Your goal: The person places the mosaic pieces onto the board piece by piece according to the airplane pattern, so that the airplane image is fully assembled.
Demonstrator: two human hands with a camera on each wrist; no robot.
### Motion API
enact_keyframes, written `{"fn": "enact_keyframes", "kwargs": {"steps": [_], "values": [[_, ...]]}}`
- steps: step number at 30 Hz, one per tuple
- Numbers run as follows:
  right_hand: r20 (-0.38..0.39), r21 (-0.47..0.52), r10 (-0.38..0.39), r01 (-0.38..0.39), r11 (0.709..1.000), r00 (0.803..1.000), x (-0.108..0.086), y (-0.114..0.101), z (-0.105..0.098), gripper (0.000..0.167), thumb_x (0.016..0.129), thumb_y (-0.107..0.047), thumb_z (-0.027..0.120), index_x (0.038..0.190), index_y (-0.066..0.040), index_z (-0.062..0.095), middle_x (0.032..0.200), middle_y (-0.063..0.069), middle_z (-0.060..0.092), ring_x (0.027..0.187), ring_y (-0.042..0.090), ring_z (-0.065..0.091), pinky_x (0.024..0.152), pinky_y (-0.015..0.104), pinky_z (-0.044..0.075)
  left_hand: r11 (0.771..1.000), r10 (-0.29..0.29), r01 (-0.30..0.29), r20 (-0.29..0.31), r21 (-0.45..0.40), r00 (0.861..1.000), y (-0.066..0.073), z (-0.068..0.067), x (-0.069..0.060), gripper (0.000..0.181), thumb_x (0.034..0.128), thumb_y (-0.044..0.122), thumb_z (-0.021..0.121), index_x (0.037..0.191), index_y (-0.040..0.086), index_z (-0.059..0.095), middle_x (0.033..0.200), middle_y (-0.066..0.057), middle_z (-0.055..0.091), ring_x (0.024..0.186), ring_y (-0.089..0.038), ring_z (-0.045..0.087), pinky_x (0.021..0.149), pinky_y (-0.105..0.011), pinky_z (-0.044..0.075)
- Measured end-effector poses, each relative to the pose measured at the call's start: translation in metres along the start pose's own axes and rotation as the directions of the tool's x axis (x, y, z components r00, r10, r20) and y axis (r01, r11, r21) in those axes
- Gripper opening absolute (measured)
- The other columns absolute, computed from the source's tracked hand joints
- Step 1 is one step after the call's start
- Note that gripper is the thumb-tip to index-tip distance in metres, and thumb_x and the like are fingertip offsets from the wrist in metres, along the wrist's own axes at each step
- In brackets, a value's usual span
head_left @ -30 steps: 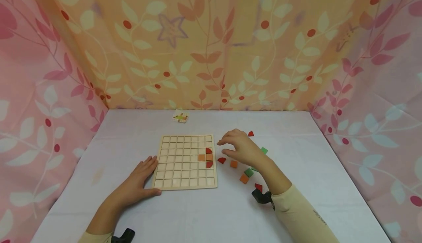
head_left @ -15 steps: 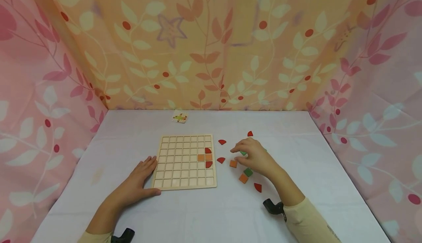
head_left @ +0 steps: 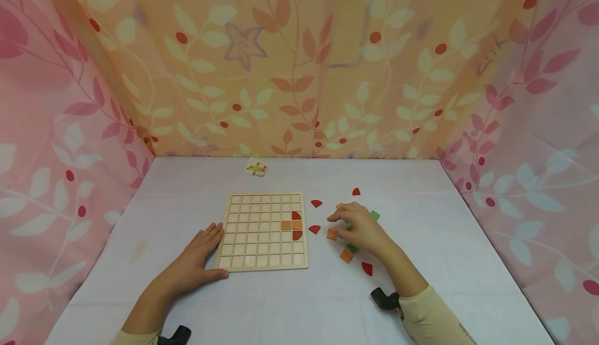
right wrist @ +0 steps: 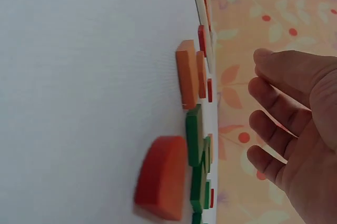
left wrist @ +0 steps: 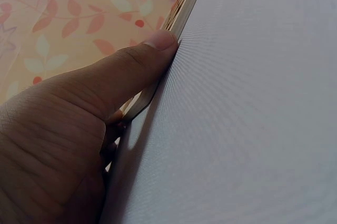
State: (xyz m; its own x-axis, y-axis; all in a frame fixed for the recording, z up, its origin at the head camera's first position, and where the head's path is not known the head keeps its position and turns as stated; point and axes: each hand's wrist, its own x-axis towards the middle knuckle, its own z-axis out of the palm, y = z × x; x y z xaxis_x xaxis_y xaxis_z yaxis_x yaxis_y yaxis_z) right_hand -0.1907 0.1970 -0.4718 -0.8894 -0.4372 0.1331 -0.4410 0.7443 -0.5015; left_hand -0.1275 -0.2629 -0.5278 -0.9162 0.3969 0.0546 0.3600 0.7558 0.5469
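The counter [head_left: 262, 308] bears the board [head_left: 252, 233], its four set tiles [head_left: 297, 225] unchanged: no progress, I judge. My right hand [head_left: 361, 226], parted and empty, has moved rightward over loose tiles [head_left: 346, 255]; my left hand [head_left: 198, 251], relaxed, touches the board's left edge.

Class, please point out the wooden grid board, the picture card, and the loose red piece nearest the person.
Wooden grid board [head_left: 264, 237]: head view, on a bare square near its middle.
Picture card [head_left: 256, 167]: head view, middle of its printed face.
Loose red piece [head_left: 367, 268]: head view, middle of its top face.
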Motion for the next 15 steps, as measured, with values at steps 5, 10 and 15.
{"fn": "enact_keyframes", "kwargs": {"steps": [5,10,15], "values": [[0.022,0.016,0.022,-0.022,1.0,1.0,0.0,0.004,0.007,0.027,0.089,-0.019,0.08,0.116,-0.021,0.078,0.117,-0.012,0.069,0.114,0.017,0.055,0.093,0.04,0.051,1.0,-0.006,0.006,0.004,-0.004,1.0,0.001,0.0,0.0,0.117,0.0731,0.06,0.085,0.158,-0.001,0.033,0.168,-0.017,0.025,0.157,-0.039,0.017,0.126,-0.021,-0.006],[0.019,0.021,0.022,-0.022,1.0,1.0,0.001,0.007,0.011,0.029,0.088,-0.024,0.083,0.116,-0.02,0.078,0.114,-0.012,0.069,0.107,0.014,0.053,0.084,0.034,0.05,1.0,0.019,-0.019,-0.005,0.004,1.0,-0.001,0.0,0.001,0.117,0.0733,0.062,0.083,0.157,-0.003,0.034,0.168,-0.017,0.026,0.157,-0.039,0.018,0.126,-0.02,-0.006],[0.009,-0.005,-0.015,0.015,1.0,1.0,0.002,0.012,0.016,0.028,0.087,-0.027,0.084,0.113,-0.019,0.079,0.111,-0.011,0.071,0.102,0.012,0.054,0.081,0.032,0.05,0.999,0.039,-0.039,-0.013,0.013,0.999,-0.004,0.0,0.001,0.118,0.0737,0.063,0.083,0.157,-0.004,0.034,0.168,-0.017,0.027,0.156,-0.039,0.018,0.124,-0.017,-0.007]]}}
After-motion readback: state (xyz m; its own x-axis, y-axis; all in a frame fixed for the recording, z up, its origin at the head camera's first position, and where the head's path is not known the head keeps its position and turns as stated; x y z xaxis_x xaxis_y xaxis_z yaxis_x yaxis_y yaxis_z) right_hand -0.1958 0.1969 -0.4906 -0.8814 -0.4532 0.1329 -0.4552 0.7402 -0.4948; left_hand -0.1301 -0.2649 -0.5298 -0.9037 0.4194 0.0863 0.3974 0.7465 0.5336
